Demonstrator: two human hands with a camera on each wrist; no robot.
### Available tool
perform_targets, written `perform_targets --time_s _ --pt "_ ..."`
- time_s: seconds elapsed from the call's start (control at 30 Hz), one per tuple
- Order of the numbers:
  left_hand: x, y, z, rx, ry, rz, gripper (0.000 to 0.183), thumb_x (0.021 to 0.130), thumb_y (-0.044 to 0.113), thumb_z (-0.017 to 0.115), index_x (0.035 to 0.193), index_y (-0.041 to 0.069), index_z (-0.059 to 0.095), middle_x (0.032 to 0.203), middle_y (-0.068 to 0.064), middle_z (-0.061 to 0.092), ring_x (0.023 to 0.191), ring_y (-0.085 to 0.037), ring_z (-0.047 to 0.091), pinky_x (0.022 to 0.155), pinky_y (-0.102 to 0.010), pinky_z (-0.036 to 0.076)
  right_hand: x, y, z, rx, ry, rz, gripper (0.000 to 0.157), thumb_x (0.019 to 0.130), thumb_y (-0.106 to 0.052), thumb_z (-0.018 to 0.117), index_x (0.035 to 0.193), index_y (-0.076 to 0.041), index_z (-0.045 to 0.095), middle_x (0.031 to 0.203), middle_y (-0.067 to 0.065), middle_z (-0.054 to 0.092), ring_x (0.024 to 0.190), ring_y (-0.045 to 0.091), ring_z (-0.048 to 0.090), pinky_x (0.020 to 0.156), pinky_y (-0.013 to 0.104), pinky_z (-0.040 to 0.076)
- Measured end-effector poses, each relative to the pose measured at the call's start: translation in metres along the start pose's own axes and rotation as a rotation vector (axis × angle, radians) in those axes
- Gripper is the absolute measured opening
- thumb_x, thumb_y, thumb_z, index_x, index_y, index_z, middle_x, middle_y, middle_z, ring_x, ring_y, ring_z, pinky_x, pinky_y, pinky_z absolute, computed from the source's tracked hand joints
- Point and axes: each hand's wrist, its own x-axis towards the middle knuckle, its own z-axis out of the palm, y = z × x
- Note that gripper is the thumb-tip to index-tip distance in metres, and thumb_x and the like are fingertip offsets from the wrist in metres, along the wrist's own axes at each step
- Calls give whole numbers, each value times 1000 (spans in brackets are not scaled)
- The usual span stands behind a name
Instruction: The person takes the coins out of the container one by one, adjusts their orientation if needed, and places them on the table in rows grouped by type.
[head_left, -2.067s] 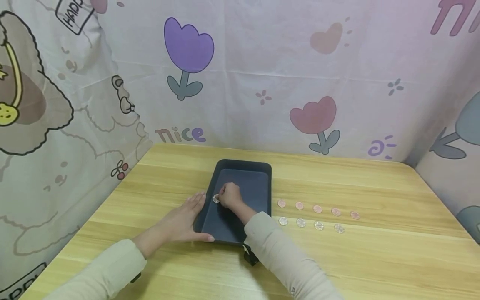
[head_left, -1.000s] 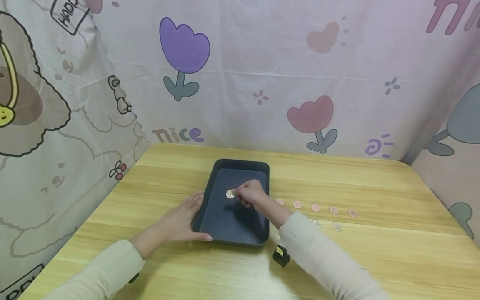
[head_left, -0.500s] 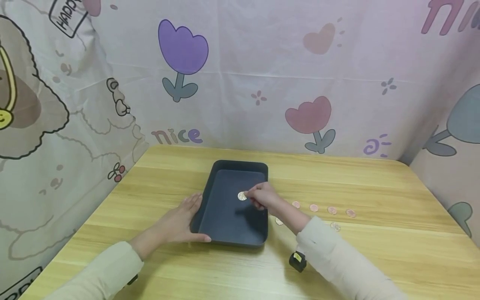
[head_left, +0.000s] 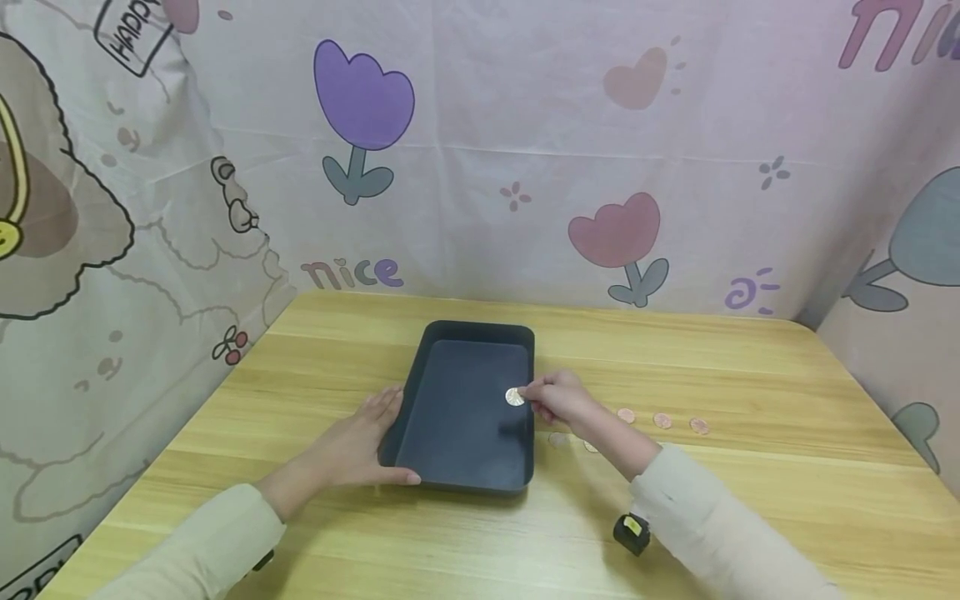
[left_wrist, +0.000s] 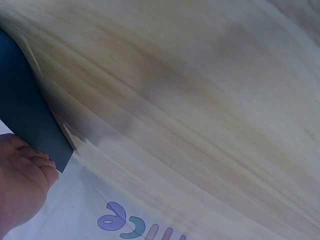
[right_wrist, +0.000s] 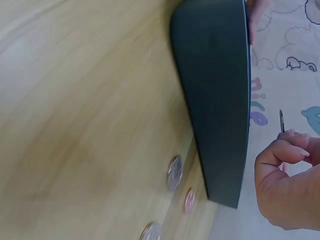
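A dark rectangular baking tray (head_left: 461,408) stands on the wooden table, its inside bare. My left hand (head_left: 348,446) rests against its left wall and near front corner, fingers extended along the side and thumb at the front; the left wrist view shows the fingertips at the tray's rim. Between thumb and finger, my right hand (head_left: 562,397) pinches a silver coin (head_left: 513,397) above the tray's right edge. Edge-on, that coin (right_wrist: 281,120) appears in the right wrist view, raised past the tray's wall. The other right fingers are curled in.
Right of the tray lie copper-coloured coins (head_left: 662,421) in a row. Silver coins (head_left: 558,438) form a nearer row, partly hidden by my right forearm. A silver coin (right_wrist: 175,173) lies near the tray's outer wall. A printed cloth (head_left: 480,150) hangs behind the table.
My right hand has lifted the silver coin from the tray's left side and carried it rightward to the right edge. The left hand has stayed on the tray.
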Motion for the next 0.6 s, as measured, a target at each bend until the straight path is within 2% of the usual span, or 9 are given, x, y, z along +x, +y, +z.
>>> perform_targets --time_s 0.13,0.37,0.6 --pt "0 0 0 -7 -9 -6 116 63 75 56 138 -8 25 148 -22 21 136 -37 22 105 -48 33 -2 7 -12 4 9 8 13 83 -9 58 75 1 57 51 -4 46 41 5 36 40 15 29" --pt "0 0 -1 -4 -13 -5 116 64 75 56 138 -8 24 148 -22 21 136 -37 22 106 -47 32 -8 17 -31 -8 9 19 18 85 -9 55 92 7 60 53 -6 47 41 3 36 38 13 26" --pt "-1 1 -1 -16 -10 -7 117 63 76 54 138 -8 24 147 -22 22 136 -37 22 108 -47 29 -16 25 -47 -42 5 24 18 85 -13 57 91 4 58 55 -6 50 42 2 37 38 12 27"
